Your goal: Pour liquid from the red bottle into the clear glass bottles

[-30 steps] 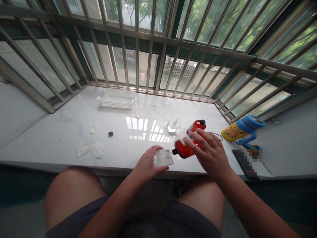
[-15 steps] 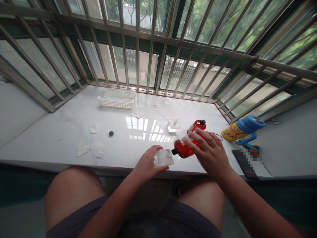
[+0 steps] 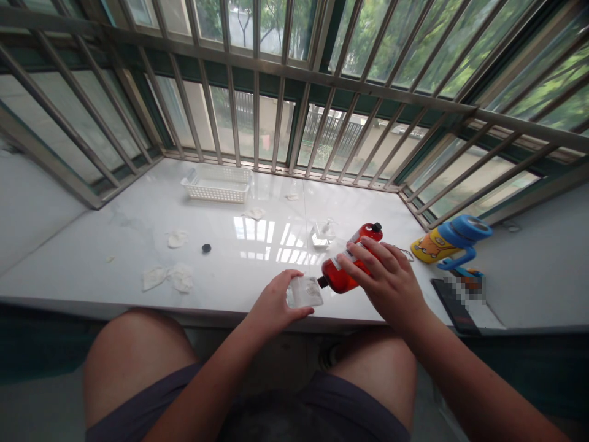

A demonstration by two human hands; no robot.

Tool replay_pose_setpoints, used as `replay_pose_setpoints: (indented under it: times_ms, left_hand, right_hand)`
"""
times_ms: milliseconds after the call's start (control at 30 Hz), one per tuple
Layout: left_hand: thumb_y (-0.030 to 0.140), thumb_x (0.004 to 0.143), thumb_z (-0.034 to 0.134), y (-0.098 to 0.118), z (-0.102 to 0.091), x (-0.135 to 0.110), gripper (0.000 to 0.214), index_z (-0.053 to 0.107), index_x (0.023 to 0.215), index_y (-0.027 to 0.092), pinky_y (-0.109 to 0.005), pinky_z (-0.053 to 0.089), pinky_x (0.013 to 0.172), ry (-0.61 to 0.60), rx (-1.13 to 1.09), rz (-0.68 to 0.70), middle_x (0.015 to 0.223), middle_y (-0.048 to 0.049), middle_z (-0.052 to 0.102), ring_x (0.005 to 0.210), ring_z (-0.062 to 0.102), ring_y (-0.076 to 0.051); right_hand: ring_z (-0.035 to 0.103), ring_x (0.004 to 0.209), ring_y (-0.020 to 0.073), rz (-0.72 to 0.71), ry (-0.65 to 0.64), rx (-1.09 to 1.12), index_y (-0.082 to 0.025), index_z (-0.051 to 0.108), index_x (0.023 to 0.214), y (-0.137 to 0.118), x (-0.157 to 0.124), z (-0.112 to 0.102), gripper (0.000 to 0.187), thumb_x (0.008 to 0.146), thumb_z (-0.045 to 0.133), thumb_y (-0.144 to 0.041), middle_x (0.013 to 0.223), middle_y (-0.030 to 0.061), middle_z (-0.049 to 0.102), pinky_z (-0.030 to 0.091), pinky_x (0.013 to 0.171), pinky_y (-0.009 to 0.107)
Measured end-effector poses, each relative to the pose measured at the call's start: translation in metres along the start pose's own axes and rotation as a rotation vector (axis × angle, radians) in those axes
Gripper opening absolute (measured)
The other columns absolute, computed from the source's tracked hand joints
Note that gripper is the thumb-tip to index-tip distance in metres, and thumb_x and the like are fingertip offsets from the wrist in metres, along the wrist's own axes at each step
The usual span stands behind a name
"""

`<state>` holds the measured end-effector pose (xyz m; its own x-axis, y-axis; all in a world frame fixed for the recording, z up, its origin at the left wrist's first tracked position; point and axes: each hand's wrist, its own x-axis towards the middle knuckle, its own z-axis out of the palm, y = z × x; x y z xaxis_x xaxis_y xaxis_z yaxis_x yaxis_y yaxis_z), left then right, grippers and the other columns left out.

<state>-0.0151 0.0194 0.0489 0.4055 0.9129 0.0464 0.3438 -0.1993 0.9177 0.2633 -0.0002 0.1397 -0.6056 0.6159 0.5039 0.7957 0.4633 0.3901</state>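
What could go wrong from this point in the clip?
The red bottle, tilted in the right hand with its black tip next to the clear packet, could drip onto the glossy white counter. The packet, pressed by the left hand, might slide on that slick surface. The small black cap, lying loose, could get knocked away.

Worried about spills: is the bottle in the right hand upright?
Tipped: the right hand holds the red bottle almost sideways, its black tip toward the clear pack under the left hand.
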Motion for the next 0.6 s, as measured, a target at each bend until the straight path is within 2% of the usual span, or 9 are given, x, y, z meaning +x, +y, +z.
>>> replay_pose_setpoints:
  times_ms: [300, 600]
  left_hand:
    - [0.031, 0.07, 0.094, 0.001, 0.0, 0.0, 0.068, 0.063, 0.13, 0.028, -0.046, 0.055, 0.106, 0.004, -0.003, 0.001, 0.135, -0.0072, 0.071, 0.121, 0.069, -0.032]
    - [0.031, 0.071, 0.094, -0.001, 0.001, 0.0, 0.068, 0.062, 0.131, 0.028, -0.046, 0.054, 0.108, 0.001, -0.002, 0.004, 0.137, -0.0067, 0.07, 0.122, 0.068, -0.031]
  right_hand:
    - [0.055, 0.146, 0.0316, -0.017, -0.005, 0.001, -0.032, 0.062, 0.145, 0.0, 0.003, -0.003, 0.054, 0.097, 0.068, -0.007, 0.149, 0.0062, 0.068, 0.041, 0.12, 0.052]
    - [0.058, 0.143, 0.0308, -0.061, 0.024, -0.017, -0.03, 0.063, 0.143, 0.002, 0.011, -0.008, 0.05, 0.099, 0.068, -0.008, 0.147, 0.0052, 0.07, 0.043, 0.119, 0.051]
